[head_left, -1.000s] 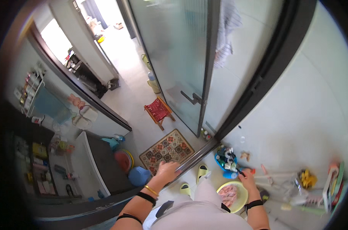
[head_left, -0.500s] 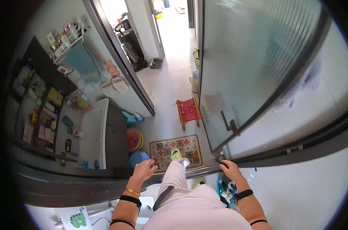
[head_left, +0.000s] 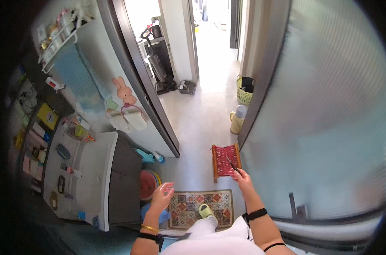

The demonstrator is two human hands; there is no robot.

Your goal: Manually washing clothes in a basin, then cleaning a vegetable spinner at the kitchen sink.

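My right hand is closed round a slim black-handled tool with a thin, light metal tip pointing forward; its exact kind does not show. Beyond that hand, a folding stool with a red patterned seat and wooden frame stands on the floor. My left hand is held in the air, fingers loosely bent and apart, with nothing in it. It hangs near a blue basin beside the vanity. Between my arms, a foot in a light green slipper rests on the patterned mat.
At left is a sink cabinet; at right, a frosted glass door. Farther along the passage stand a thermos-like jug, a green basket, a dustpan and an upright vacuum cleaner. Stacked basins sit by the cabinet.
I have moved forward toward the doorway, so the mat and stool sit lower in view. The glass door fills more of the right side. The right hand still holds the black-handled tool, now raised farther forward.
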